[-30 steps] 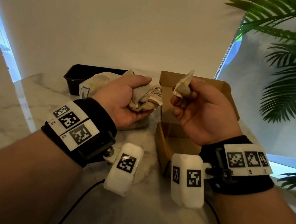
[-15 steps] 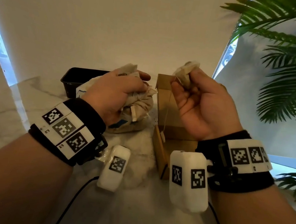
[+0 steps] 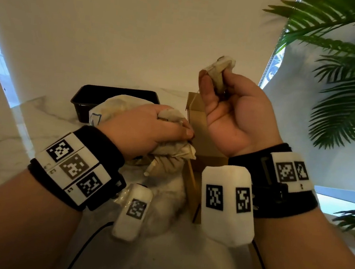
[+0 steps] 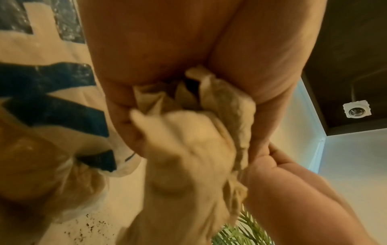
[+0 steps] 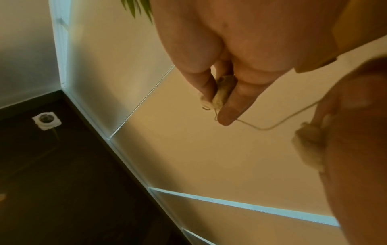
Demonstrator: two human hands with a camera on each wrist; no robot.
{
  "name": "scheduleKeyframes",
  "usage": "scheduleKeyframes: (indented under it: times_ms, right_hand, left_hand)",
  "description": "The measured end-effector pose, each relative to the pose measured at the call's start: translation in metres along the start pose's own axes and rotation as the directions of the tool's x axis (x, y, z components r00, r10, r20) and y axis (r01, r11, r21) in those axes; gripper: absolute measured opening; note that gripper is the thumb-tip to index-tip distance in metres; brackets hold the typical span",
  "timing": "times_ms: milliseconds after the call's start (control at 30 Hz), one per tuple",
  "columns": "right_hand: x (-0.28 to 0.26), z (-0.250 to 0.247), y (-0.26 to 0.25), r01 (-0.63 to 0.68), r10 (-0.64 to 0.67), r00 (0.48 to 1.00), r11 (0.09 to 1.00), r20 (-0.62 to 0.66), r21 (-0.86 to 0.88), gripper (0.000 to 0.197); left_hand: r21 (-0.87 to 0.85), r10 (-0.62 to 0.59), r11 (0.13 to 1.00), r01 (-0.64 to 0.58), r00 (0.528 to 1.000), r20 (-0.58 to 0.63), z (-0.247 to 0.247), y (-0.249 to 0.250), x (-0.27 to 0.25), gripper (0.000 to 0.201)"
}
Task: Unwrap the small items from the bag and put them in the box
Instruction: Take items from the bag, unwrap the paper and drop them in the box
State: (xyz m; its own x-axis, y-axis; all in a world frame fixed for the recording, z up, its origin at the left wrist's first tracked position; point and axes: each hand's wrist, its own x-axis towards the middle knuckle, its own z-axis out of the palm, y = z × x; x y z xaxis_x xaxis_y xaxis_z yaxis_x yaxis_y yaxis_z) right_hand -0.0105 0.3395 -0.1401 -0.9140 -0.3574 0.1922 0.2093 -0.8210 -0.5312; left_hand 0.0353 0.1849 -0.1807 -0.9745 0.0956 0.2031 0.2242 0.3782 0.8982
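Note:
My right hand (image 3: 215, 81) is raised above the open cardboard box (image 3: 196, 116) and pinches a small beige tea-bag-like item (image 3: 219, 70) between thumb and fingers; the same pinch on that item (image 5: 222, 94) shows in the right wrist view. A thin string (image 5: 272, 127) runs from it down to my left hand (image 3: 172, 129). That hand grips a crumpled bundle of beige wrapped items (image 3: 170, 155) beside the box's left wall; the left wrist view shows that bundle (image 4: 199, 126) close up. Behind it lies the pale bag with blue print (image 3: 106, 111).
A black tray (image 3: 115, 94) stands behind the bag on the marble tabletop (image 3: 14, 139). Palm fronds (image 3: 341, 86) hang at the right. A black cable (image 3: 86, 243) lies across the near tabletop between my forearms.
My right hand has risen with the small item, drawing its string out. My left hand has sunk with the bundle toward the box's left wall.

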Motion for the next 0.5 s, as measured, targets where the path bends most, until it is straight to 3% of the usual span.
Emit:
scheduleKeyframes:
  times_ms: [67, 133, 267, 400, 500]
  right_hand:
    - [0.000, -0.010, -0.001, -0.012, 0.012, 0.999, 1.000, -0.034, -0.010, 0.018]
    - [0.000, -0.019, -0.004, -0.021, 0.016, 0.998, 0.997, -0.062, -0.074, 0.017]
    - [-0.001, -0.031, -0.007, -0.104, 0.062, 0.990, 0.928, -0.126, -0.357, 0.019]
    - [-0.004, -0.034, 0.001, -0.238, 0.225, 0.970, 0.835, -0.087, -0.495, 0.019]
    - [-0.009, -0.036, 0.004, -0.318, 0.389, 0.921, 0.735, -0.011, -0.599, 0.022]
  left_hand:
    - [-0.093, 0.002, 0.996, -0.011, 0.995, -0.098, 0.002, -0.002, 0.002, 0.009]
    - [-0.194, -0.015, 0.980, -0.040, 0.962, -0.272, -0.001, -0.003, 0.006, 0.012]
    - [-0.160, 0.028, 0.975, -0.155, 0.798, -0.602, -0.021, -0.005, 0.011, 0.019]
    - [-0.201, 0.021, 0.947, -0.250, 0.674, -0.739, -0.031, 0.000, 0.008, 0.006]
    - [-0.198, 0.008, 0.946, -0.258, 0.628, -0.779, -0.034, 0.000, 0.007, 0.007]
